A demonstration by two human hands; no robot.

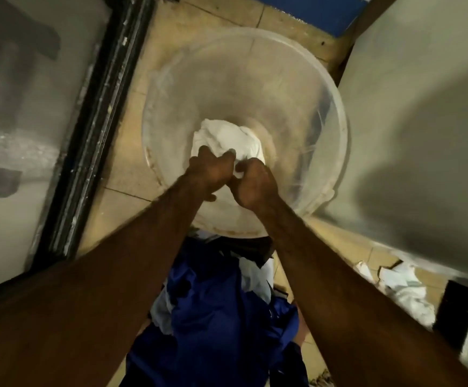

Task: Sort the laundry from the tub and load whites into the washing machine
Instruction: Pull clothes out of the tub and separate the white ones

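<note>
A clear round plastic tub [336, 127] stands on the tiled floor in front of me. One bunched white garment [227, 138] lies in its bottom. Both my hands reach into the tub at the near edge of that garment. My left hand [210, 170] grips the white cloth with curled fingers. Close beside it, my right hand [253, 184] pinches a fold of the same cloth. No washing machine can be made out with certainty.
A pile of blue, black and pale clothes [221, 311] lies on the floor between my arms, just before the tub. White crumpled cloth [403, 286] lies at the right by a pale wall [411, 113]. A dark door frame [98, 113] runs along the left.
</note>
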